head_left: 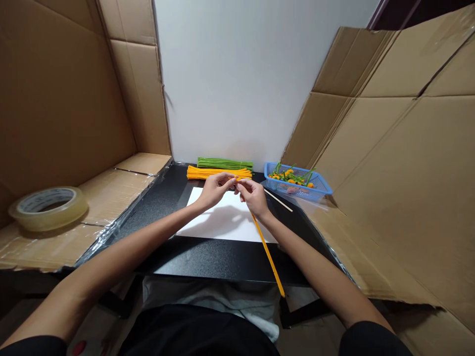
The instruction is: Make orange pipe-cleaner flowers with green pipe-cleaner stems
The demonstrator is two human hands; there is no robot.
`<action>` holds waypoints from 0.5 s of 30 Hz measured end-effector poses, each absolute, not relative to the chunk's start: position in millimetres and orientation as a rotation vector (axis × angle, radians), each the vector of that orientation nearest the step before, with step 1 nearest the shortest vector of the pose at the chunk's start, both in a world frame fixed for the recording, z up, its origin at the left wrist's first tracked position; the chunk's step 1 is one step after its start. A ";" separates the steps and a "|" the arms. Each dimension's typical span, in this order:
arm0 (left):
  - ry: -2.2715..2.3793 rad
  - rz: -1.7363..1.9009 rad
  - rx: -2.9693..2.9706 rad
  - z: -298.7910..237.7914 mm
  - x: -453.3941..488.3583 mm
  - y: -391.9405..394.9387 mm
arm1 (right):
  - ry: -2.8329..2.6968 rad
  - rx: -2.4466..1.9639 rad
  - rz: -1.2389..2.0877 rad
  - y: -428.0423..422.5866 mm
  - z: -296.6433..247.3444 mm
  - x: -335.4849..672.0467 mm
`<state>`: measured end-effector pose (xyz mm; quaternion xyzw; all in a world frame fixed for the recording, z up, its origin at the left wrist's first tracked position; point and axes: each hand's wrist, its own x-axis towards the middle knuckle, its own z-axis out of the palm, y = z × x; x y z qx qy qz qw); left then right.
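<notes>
An orange pipe cleaner (267, 254) is pinched near its upper end between my two hands, and its long tail slants down past the table's front edge. My left hand (216, 189) has thumb and fingertips closed on that end. Close beside it, almost touching, my right hand (254, 194) pinches the same end. The exact shape of the piece between the fingertips is too small to make out. Beneath both hands lies a white sheet of paper (218, 222). Just behind them rests a bundle of orange pipe cleaners (196, 172), with a green bundle (224, 162) behind it.
A blue plastic basket (319, 188) at the back right holds green and orange pieces. A thin pale stick (279, 201) lies before it on the black table (178, 257). Wide clear tape (50, 212) sits on cardboard at left. Cardboard walls (401, 163) stand on both sides.
</notes>
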<state>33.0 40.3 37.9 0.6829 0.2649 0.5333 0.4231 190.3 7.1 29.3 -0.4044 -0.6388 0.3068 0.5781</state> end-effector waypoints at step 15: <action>0.574 1.412 1.713 39.5 34.7 39.2 | -1.423 -0.861 0.742 6.1 30.4 188.1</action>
